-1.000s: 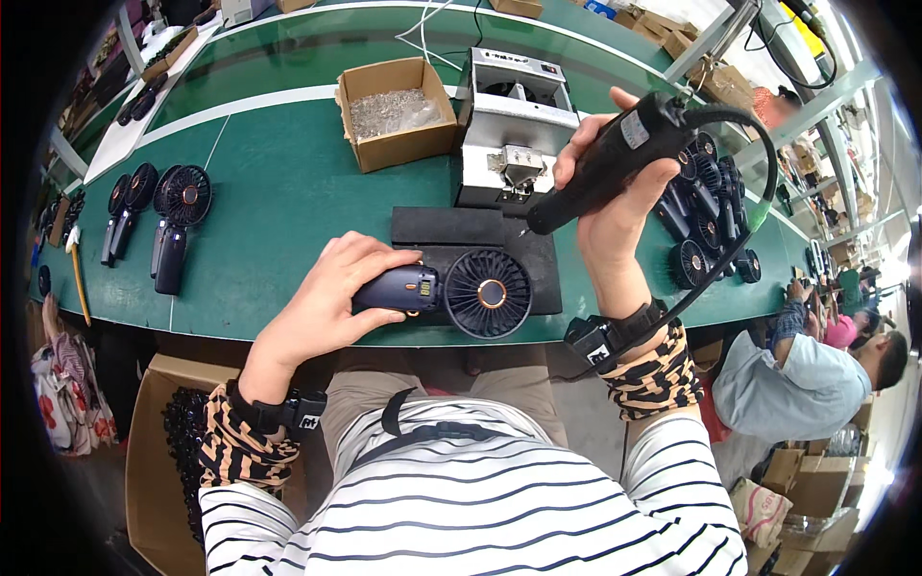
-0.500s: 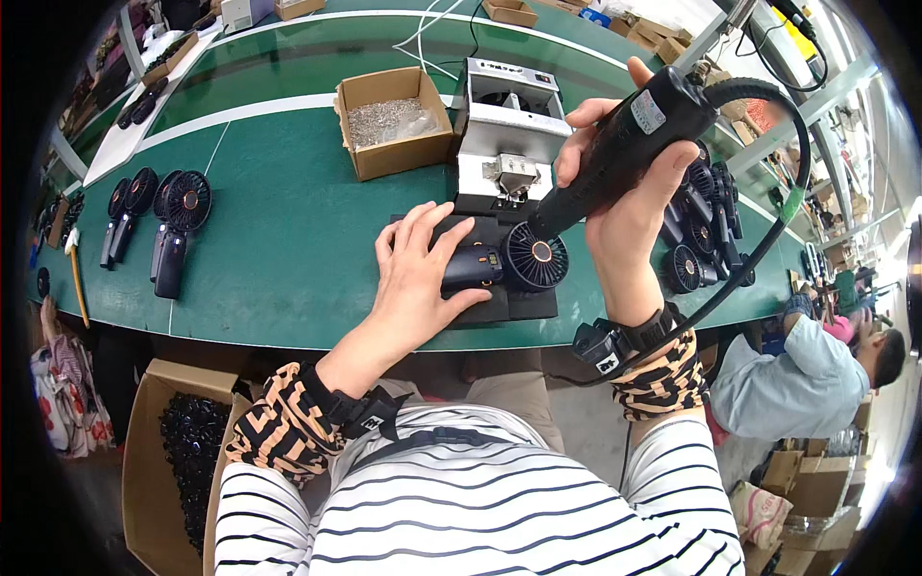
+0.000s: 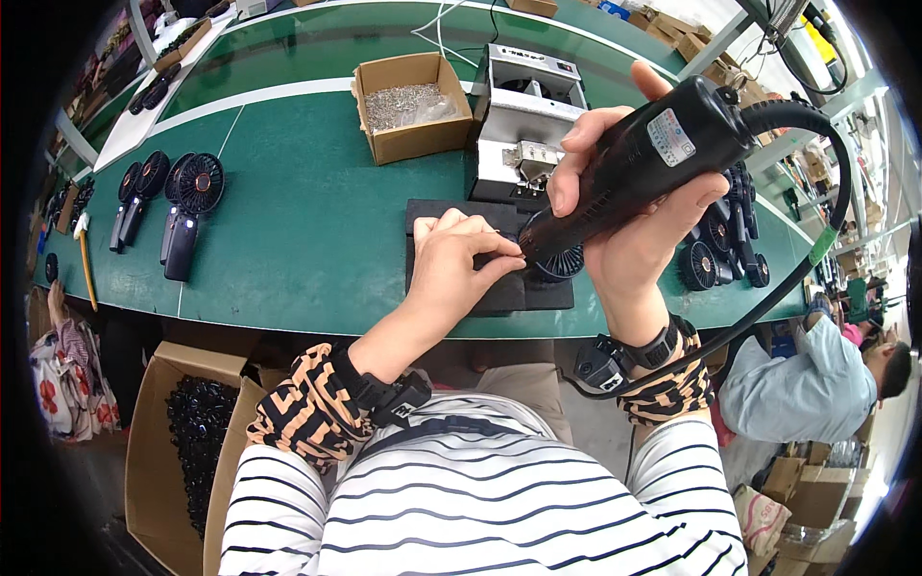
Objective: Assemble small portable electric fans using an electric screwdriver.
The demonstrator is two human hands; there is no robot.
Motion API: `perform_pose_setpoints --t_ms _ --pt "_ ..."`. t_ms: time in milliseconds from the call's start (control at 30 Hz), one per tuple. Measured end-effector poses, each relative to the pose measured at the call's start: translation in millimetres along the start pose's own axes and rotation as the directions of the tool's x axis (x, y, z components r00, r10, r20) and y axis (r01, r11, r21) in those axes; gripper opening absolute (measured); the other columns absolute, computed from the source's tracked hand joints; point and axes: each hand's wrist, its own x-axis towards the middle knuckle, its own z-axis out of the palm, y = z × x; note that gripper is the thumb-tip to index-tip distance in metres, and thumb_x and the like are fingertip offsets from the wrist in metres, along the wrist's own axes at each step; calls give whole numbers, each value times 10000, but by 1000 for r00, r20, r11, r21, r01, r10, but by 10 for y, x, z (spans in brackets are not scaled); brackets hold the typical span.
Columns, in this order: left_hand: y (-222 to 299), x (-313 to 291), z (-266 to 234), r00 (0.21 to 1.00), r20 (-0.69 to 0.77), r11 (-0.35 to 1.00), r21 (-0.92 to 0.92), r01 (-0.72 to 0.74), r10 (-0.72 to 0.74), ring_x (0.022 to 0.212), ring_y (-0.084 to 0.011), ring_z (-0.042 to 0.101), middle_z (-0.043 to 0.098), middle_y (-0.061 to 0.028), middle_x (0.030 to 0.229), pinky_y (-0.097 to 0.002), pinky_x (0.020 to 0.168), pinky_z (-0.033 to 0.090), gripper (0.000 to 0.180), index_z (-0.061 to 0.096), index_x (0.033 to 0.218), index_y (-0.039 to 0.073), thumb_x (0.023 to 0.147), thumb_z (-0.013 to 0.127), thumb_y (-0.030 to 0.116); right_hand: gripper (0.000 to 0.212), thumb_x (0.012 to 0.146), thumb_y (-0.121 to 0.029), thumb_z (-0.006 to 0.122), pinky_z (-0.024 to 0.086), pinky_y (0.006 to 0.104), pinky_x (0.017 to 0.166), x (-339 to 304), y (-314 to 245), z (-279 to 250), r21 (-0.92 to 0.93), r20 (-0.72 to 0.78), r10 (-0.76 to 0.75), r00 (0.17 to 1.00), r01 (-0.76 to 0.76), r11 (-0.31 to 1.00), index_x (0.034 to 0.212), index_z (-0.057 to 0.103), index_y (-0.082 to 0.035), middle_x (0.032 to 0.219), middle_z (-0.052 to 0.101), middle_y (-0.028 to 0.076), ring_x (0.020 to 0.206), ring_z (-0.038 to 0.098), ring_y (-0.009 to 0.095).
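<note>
Gripping black powered screwdriver [image 3: 645, 173] w/ right hand [image 3: 634, 226], white label on barrel; left hand [image 3: 459, 264] pinches fan [image 3: 555, 261], mostly hidden; brown screw box [image 3: 413, 106] behind.

Two hands: left hand [image 3: 459, 261], right hand [image 3: 629, 216]. One black electric screwdriver [image 3: 639, 163], corded. One fan [image 3: 559, 261] on one black foam pad [image 3: 432, 213]. Four finished handheld fans [image 3: 182, 206] at left of worktop [image 3: 307, 240], as far as visible. Cluster of black fans [image 3: 720, 245] at right, number unclear. Two open cardboard boxes: one of screws [image 3: 411, 104], one of black parts [image 3: 192, 432] on floor. One grey machine [image 3: 528, 106]. One other person [image 3: 816, 374].
</note>
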Motion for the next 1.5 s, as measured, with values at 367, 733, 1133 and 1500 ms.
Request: perform_pose_setpoints --t_ms 367,733,1133,1500 --pt "-59 -23 8 1000 -20 999 -54 7 -8 869 -139 533 630 70 815 -331 836 282 144 727 751 141 696 831 223 997 824 -830 360 445 268 465 -30 47 -6 119 -17 -34 999 36 992 1443 289 -52 903 581 128 514 532 148" --pt "-57 -53 -19 1000 10 998 -53 24 -23 949 -154 528 626 73 878 -348 918 272 176 727 782 141 686 840 236 980 828 -830 347 436 273 458 -51 59 -9 126 6 -21 1000 20 992 1426 308 -55 900 581 124 514 531 151" --pt "-154 -97 -23 993 95 981 177 -81 65 1255 -264 508 650 -48 1191 -543 1117 221 492 660 1154 115 710 811 266 1012 822 -829 362 444 249 469 51 166 -159 -64 -54 -82 995 78 995 1411 306 -8 908 590 124 517 542 143" --pt "-169 -89 -59 989 147 988 152 -41 18 1295 -245 465 599 -11 1279 -509 1125 216 516 647 1196 143 718 810 247 1035 809 -841 353 448 246 476 34 289 -144 -63 -55 -54 997 51 997 1408 301 1 898 582 120 527 545 140"
